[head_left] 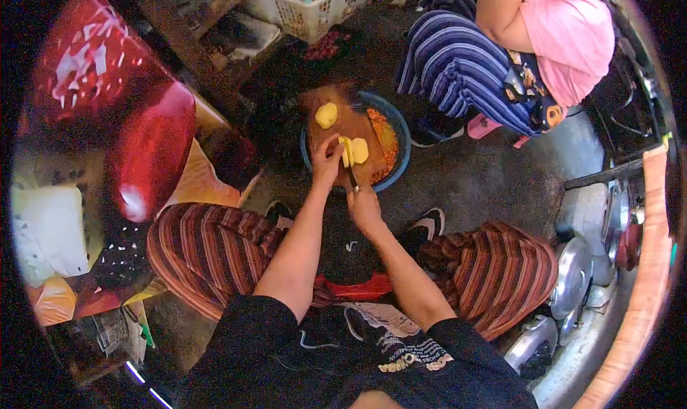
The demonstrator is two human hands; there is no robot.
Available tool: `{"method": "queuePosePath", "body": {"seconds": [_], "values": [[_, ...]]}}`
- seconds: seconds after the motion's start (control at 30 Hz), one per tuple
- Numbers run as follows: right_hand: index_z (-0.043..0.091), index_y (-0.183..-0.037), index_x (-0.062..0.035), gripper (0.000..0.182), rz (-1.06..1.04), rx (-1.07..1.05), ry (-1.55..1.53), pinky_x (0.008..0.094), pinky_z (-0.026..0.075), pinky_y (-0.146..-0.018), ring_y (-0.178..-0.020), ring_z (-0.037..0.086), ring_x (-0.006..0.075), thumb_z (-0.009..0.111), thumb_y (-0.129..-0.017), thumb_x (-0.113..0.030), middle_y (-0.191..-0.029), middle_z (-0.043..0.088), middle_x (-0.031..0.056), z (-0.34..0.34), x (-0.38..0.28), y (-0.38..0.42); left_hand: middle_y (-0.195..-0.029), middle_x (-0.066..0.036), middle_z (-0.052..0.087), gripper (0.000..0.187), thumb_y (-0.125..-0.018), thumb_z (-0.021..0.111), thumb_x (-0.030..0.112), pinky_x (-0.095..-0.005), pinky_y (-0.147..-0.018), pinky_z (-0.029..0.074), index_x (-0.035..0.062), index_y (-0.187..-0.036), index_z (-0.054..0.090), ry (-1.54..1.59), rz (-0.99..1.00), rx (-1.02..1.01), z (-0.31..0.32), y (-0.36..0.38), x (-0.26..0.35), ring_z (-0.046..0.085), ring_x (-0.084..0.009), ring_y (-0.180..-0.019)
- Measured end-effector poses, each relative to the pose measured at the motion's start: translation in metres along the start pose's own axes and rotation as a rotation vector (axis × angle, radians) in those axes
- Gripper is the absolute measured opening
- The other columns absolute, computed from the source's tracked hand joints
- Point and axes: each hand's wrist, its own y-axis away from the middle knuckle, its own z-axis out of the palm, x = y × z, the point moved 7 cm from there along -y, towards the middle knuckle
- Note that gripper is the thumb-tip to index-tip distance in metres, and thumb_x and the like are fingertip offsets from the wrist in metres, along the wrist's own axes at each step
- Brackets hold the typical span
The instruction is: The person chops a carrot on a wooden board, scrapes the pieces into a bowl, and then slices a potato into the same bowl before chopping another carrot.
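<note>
A wooden board (pixel 330 98) lies across a blue basin (pixel 406 133), in which small orange pieces (pixel 386 138) show at the right. On the board, my left hand (pixel 327 162) has its fingers closed on a yellow, potato-like piece (pixel 346 151). A flat yellow slice (pixel 360 150) is beside it on the right. Just below, my right hand (pixel 364 205) is wrapped round the handle of a knife (pixel 352 178), whose blade points up at the yellow piece. Another peeled yellow piece (pixel 326 115) sits farther up the board.
A person in a pink top (pixel 569 44) and striped trousers sits at the upper right. A white plastic basket (pixel 315 15) stands at the top. Large red bags (pixel 154 148) are on the left. Metal pots and lids (pixel 572 276) stand at the right.
</note>
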Motion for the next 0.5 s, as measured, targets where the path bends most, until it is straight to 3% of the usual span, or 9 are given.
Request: {"method": "queuePosePath", "body": {"seconds": [0.03, 0.1, 0.17, 0.2, 0.27, 0.3, 0.37, 0.43, 0.5], "values": [[0.043, -0.106, 0.0089, 0.035, -0.006, 0.011, -0.003, 0.0497, 0.044, -0.071, -0.084, 0.055, 0.0453, 0.051, -0.085, -0.019, -0.086, 0.055, 0.0325, -0.013, -0.011, -0.002, -0.094, -0.003, 0.057, 0.028, -0.083, 0.062, 0.013, -0.0253, -0.072, 0.045, 0.0097, -0.11, 0.059, -0.049, 0.027, -0.01, -0.001, -0.002, 0.001, 0.052, -0.0112, -0.082], [0.047, -0.102, 0.0071, 0.034, 0.211, -0.12, -0.116, 0.0497, 0.045, -0.07, -0.083, 0.055, 0.0465, 0.049, -0.085, -0.022, -0.083, 0.057, 0.032, -0.03, -0.015, 0.006, -0.094, -0.005, 0.057, 0.028, -0.082, 0.062, 0.014, -0.0258, -0.072, 0.045, 0.0103, -0.11, 0.059, -0.109, 0.049, -0.006, -0.002, -0.004, 0.004, 0.052, -0.0122, -0.084], [0.049, -0.098, 0.0069, 0.034, 0.251, -0.128, -0.094, 0.0498, 0.045, -0.07, -0.082, 0.056, 0.0464, 0.049, -0.085, -0.024, -0.082, 0.057, 0.0315, -0.045, -0.017, 0.008, -0.094, -0.009, 0.059, 0.028, -0.082, 0.061, 0.015, -0.0325, -0.076, 0.046, 0.009, -0.109, 0.059, -0.101, 0.04, -0.004, 0.0, -0.002, 0.01, 0.056, -0.0212, -0.086], [0.051, -0.095, 0.0067, 0.034, 0.284, -0.128, -0.073, 0.0499, 0.046, -0.069, -0.081, 0.056, 0.0462, 0.048, -0.085, -0.026, -0.08, 0.058, 0.031, -0.052, -0.015, 0.005, -0.094, -0.009, 0.059, 0.028, -0.082, 0.061, 0.015, -0.0325, -0.076, 0.046, 0.009, -0.109, 0.059, -0.106, 0.037, -0.008, 0.002, -0.003, 0.011, 0.056, -0.0212, -0.086], [0.052, -0.092, 0.0064, 0.033, 0.284, -0.077, -0.056, 0.0499, 0.046, -0.068, -0.08, 0.057, 0.0458, 0.048, -0.086, -0.026, -0.078, 0.058, 0.0305, -0.07, -0.011, 0.0, -0.106, -0.019, 0.055, 0.032, -0.081, 0.059, 0.014, -0.0395, -0.084, 0.043, 0.0024, -0.11, 0.055, -0.428, 0.137, -0.029, 0.014, -0.003, 0.02, 0.052, -0.0345, -0.101], [0.052, -0.09, 0.0061, 0.033, 0.279, -0.026, -0.034, 0.0499, 0.046, -0.067, -0.078, 0.057, 0.0453, 0.048, -0.086, -0.026, -0.076, 0.058, 0.03, -0.08, -0.007, -0.003, -0.106, -0.019, 0.055, 0.032, -0.081, 0.059, 0.014, -0.0395, -0.084, 0.043, 0.0024, -0.11, 0.055, -0.431, 0.137, -0.035, 0.022, 0.001, 0.03, 0.052, -0.0345, -0.101], [0.053, -0.085, 0.0066, 0.033, 0.283, 0.012, -0.015, 0.0498, 0.046, -0.066, -0.077, 0.057, 0.0447, 0.049, -0.086, -0.026, -0.074, 0.058, 0.0298, -0.089, 0.006, -0.009, -0.12, -0.028, 0.044, 0.036, -0.081, 0.056, 0.013, -0.0453, -0.092, 0.037, -0.0049, -0.112, 0.049, -0.847, 0.108, -0.15, 0.052, 0.011, 0.054, 0.041, -0.0437, -0.111], [0.053, -0.084, 0.0076, 0.032, 0.292, 0.033, -0.001, 0.0495, 0.047, -0.066, -0.075, 0.057, 0.0447, 0.05, -0.086, -0.024, -0.073, 0.058, 0.029, -0.093, 0.017, -0.011, -0.124, -0.032, 0.036, 0.045, -0.077, 0.06, 0.016, -0.0471, -0.095, 0.034, -0.0083, -0.113, 0.046, -0.88, 0.021, -0.197, 0.07, 0.009, 0.04, 0.035, -0.0455, -0.115], [0.053, -0.083, 0.0081, 0.032, 0.308, 0.03, -0.018, 0.0495, 0.046, -0.067, -0.075, 0.057, 0.045, 0.052, -0.085, -0.024, -0.074, 0.058, 0.0294, -0.091, 0.025, -0.01, -0.123, -0.031, 0.038, 0.052, -0.073, 0.065, 0.021, -0.0468, -0.096, 0.033, -0.0071, -0.113, 0.046, -1.251, 0.103, -0.246, 0.087, -0.002, 0.006, 0.037, -0.0438, -0.115]]}}
